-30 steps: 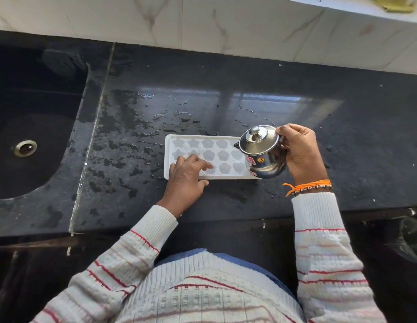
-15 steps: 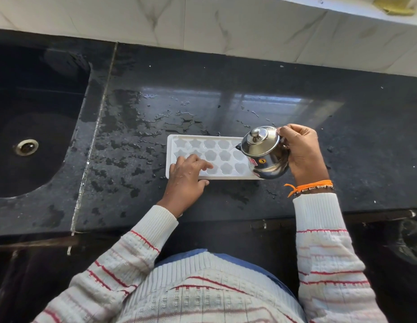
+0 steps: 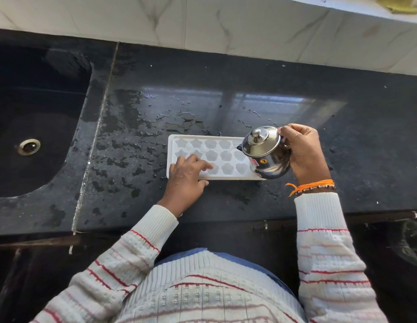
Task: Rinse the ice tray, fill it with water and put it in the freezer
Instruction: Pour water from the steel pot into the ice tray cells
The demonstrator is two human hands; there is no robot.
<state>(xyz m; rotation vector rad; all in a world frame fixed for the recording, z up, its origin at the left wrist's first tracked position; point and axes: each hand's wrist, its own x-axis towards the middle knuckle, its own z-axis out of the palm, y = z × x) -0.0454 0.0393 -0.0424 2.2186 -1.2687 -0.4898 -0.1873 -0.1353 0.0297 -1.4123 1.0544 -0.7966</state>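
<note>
Ice tray (image 3: 223,159) lies on the wet bench (image 3: 296,113); my left hand (image 3: 186,176) presses its seven-o'clock corner, right hand (image 3: 303,152) gripping the kettle (image 3: 264,152) at three o'clock. I should pour thinly, cell by cell.

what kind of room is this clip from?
Most likely a home kitchen. A dark stone countertop with a built-in sink and drain, a tiled wall behind, and a white ice tray being filled from a small steel kettle.
</note>
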